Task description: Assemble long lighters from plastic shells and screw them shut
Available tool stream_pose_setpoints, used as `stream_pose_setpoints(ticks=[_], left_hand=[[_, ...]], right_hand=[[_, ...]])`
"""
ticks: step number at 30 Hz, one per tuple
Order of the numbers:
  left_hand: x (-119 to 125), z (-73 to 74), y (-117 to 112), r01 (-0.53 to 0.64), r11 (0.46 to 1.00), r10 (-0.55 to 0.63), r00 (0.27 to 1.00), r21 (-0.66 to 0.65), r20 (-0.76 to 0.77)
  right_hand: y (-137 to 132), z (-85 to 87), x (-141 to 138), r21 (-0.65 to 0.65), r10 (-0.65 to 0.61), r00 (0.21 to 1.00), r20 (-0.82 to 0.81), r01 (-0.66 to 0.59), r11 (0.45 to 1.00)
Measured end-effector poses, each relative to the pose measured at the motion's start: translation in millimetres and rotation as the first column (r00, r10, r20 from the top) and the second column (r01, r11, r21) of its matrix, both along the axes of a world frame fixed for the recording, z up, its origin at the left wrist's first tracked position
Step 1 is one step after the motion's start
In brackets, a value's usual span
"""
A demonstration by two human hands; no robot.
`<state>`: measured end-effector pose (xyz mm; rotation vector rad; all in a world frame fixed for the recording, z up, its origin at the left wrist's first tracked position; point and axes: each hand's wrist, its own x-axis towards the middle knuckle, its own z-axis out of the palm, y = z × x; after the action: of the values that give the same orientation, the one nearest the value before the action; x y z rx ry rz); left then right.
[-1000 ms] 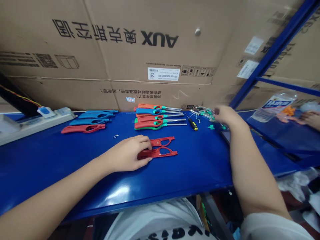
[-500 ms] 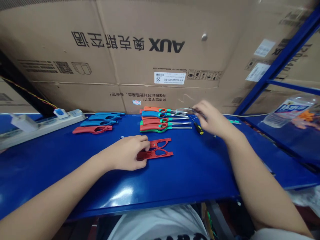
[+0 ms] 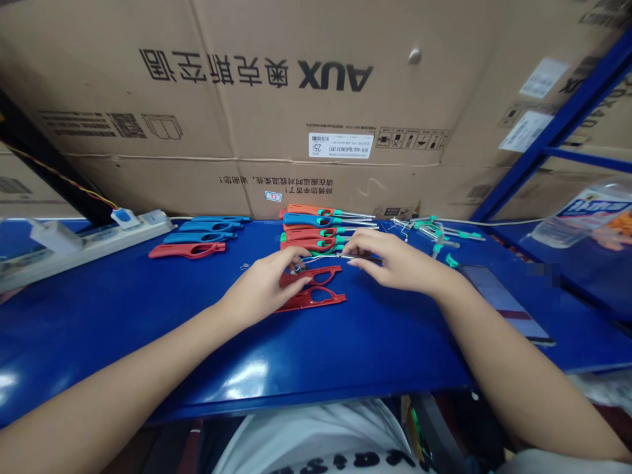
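My right hand (image 3: 390, 260) pinches a slim dark metallic rod (image 3: 371, 259), from which thin pale wires (image 3: 320, 257) run leftward. At the other end of these wires is my left hand (image 3: 269, 280), its thumb and forefinger curled about the wire end, the contact partly hidden. Beneath the left fingers lie two red handle half-shells (image 3: 318, 297), inner sides up. Just behind both hands, assembled stick lighters (image 3: 309, 236) in orange, blue, red and green are lined up with their metal tubes to the right.
Blue and red handle shells (image 3: 187, 250) lie on the blue table (image 3: 316, 359), near a white power strip (image 3: 99, 243). Green-tipped metal parts (image 3: 434, 230) are scattered to the right, beyond a phone-like flat device (image 3: 508, 306). A cardboard sheet (image 3: 237, 131) stands behind.
My right hand has come left and nearer with the rod and wires. The left hand has lifted off the red half-shells and turned towards the wires. The view has shifted slightly.
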<state>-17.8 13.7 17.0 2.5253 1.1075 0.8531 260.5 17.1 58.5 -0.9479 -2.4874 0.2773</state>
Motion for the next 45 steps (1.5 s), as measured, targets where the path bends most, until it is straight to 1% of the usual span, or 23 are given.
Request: stream_pose_setpoints(ticks=[2, 5, 7, 9, 12, 14, 15, 17, 19, 20, 22, 24, 28, 34, 39, 42, 45], left_hand=[[1, 0.1, -2, 0.017, 1.0, -0.018, 1.0, 0.025, 0.023], [-1, 1.7, -4, 0.004, 0.995, -0.007, 1.0, 0.096, 0.029], [-2, 4.3, -6, 0.0, 0.988, -0.003, 1.0, 0.155, 0.018], [-4, 8.3, -8, 0.021, 0.978, -0.021, 1.0, 0.209, 0.0], [-5, 15.3, -10, 0.059, 0.97, -0.055, 0.998, 0.236, -0.023], [-6, 19.2, -9, 0.067, 0.976, -0.061, 0.998, 0.207, -0.035], [-6, 20.9, -8, 0.082, 0.982, -0.074, 0.996, 0.172, -0.05], [-7, 23.4, -5, 0.13, 0.99, -0.123, 0.987, 0.063, -0.1], [-8, 24.9, -3, 0.17, 0.984, -0.176, 0.973, -0.052, -0.147], [-8, 25.3, -3, 0.176, 0.98, -0.189, 0.968, -0.092, -0.168], [-8, 25.1, -4, 0.165, 0.978, -0.189, 0.959, -0.129, -0.211], [-6, 24.0, -5, 0.154, 0.979, -0.185, 0.947, -0.137, -0.262], [-4, 20.8, -7, 0.142, 0.978, -0.185, 0.927, -0.151, -0.326], [-5, 16.8, -5, 0.142, 0.976, -0.188, 0.934, -0.167, -0.304], [-4, 16.5, -4, 0.134, 0.972, -0.187, 0.939, -0.193, -0.288], [-3, 17.3, -4, 0.135, 0.971, -0.187, 0.942, -0.196, -0.279], [-3, 18.0, -4, 0.119, 0.974, -0.171, 0.945, -0.195, -0.279]], right_hand=[[-1, -0.2, -1, -0.039, -0.001, 1.0, -0.019, 0.001, 0.999], [-2, 1.0, -2, -0.09, -0.011, 1.0, -0.02, 0.009, 0.996], [-3, 2.6, -1, -0.119, -0.01, 1.0, 0.003, 0.01, 0.993], [-4, 5.0, 1, -0.146, 0.007, 0.999, 0.04, -0.001, 0.989], [-6, 9.2, 1, -0.218, 0.053, 0.995, 0.09, -0.032, 0.975], [-6, 10.4, 1, -0.288, 0.082, 0.989, 0.122, -0.044, 0.957], [-6, 10.1, 1, -0.319, 0.091, 0.986, 0.142, -0.041, 0.947], [-5, 7.4, -1, -0.365, 0.1, 0.978, 0.185, -0.026, 0.931], [-4, 2.8, -2, -0.406, 0.112, 0.971, 0.213, -0.017, 0.914], [-3, 0.2, -3, -0.422, 0.122, 0.968, 0.219, -0.019, 0.907], [-2, -4.3, -3, -0.439, 0.142, 0.963, 0.227, -0.029, 0.898], [0, -7.5, -3, -0.442, 0.152, 0.959, 0.241, -0.031, 0.896], [1, -11.2, -1, -0.43, 0.119, 0.957, 0.264, 0.006, 0.903], [3, -11.4, -1, -0.393, 0.122, 0.946, 0.3, 0.006, 0.92], [-2, -8.4, -7, -0.272, 0.077, 0.912, 0.403, 0.039, 0.961], [-7, -7.5, -13, -0.194, 0.043, 0.866, 0.499, 0.064, 0.979], [-13, -5.6, -21, -0.144, 0.021, 0.814, 0.581, 0.077, 0.987]])
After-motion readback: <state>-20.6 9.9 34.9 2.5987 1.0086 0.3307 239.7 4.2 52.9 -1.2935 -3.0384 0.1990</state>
